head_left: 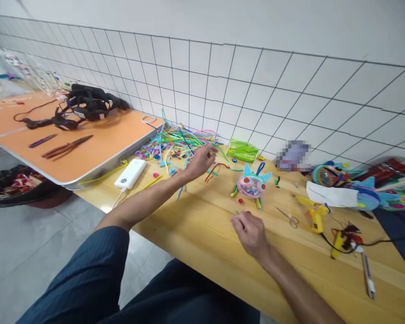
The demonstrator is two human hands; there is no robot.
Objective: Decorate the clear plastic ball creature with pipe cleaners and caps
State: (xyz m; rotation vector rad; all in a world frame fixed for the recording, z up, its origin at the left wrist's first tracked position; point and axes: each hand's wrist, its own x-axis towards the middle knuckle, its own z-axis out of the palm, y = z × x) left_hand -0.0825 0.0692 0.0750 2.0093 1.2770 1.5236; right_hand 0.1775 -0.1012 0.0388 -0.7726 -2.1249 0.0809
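Observation:
My left hand [201, 161] hovers at the right end of a heap of colourful pipe cleaners [180, 141], fingers loosely bent and apart. A green pipe cleaner passes close to its fingertips; I cannot tell whether they touch. My right hand [251, 231] is closed above the bare wood, and a little green and red shows beyond its fingers, too small to name. Ahead of it stands a round pink-and-blue craft figure [251, 185] with blue ears, red eyes and yellow-green legs. A small red disc [240, 201] lies between this figure and my right hand.
Small scissors [293, 221], a yellow glue gun [313, 213] and a utility knife [367, 274] lie right. A white power bank [131, 174] and a green packet [242, 150] lie on the table [189, 229]. Pliers [67, 147] and a black headset [91, 103] rest on the orange table.

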